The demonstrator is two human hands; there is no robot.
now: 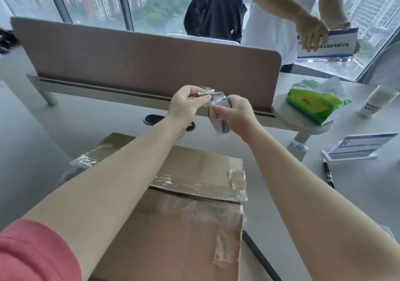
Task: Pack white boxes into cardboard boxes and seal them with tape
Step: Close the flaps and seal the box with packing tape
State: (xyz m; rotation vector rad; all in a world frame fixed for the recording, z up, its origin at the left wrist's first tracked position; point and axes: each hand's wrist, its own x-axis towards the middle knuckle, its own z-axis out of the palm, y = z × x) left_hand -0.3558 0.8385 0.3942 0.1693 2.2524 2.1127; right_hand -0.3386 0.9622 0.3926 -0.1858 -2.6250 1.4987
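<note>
A closed cardboard box (179, 233) lies on the desk right below me, its flaps crossed by wrinkled clear tape. Both my arms reach out over it. My right hand (236, 116) grips a roll of clear tape (216, 118) with a printed core, held above the desk beyond the box. My left hand (187, 103) pinches the loose end of the tape (208, 91) and holds it up next to the roll. No white boxes are visible.
A brown desk divider (140, 64) runs across behind my hands. A green tissue pack (313, 105), a white bottle (377, 101), a sign holder (359, 146) and a pen (329, 175) lie to the right. Another person (281, 16) stands behind the divider holding a sign.
</note>
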